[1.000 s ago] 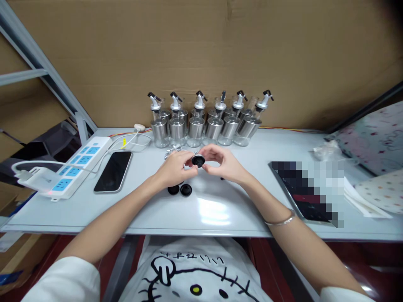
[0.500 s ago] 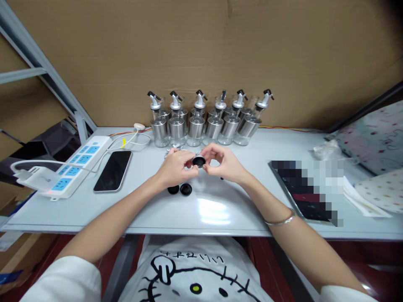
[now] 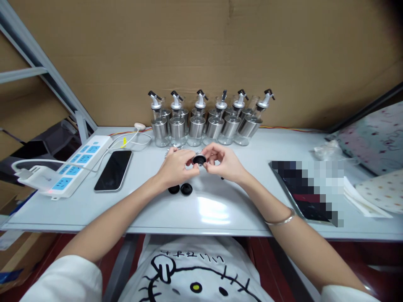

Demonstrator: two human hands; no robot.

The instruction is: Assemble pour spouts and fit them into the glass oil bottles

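The front edge of the pale table runs across just ahead of the person's shirt, with a broad stretch of tabletop between it and both hands. There is side room too: the phone lies well apart from the left hand, and a dark flat thing, partly pixelated, lies well apart from the right hand. Behind, the bottles stand near the hands. The stopper is held above the table between the two hands; it is round and black, with stepped rings and a thin silvery rim, its ringed side tilted toward the viewer. The left thumb and fingers are almost closed, pinching its left side; the right fingers are curled, a small gap behind their tips, which hold its right side. Two black caps lie side by side near the left wrist, and silvery pieces show partly behind the left hand. The tabletop is glossy, with a bright reflection. A power strip sits at the left, and brown cardboard rises behind.
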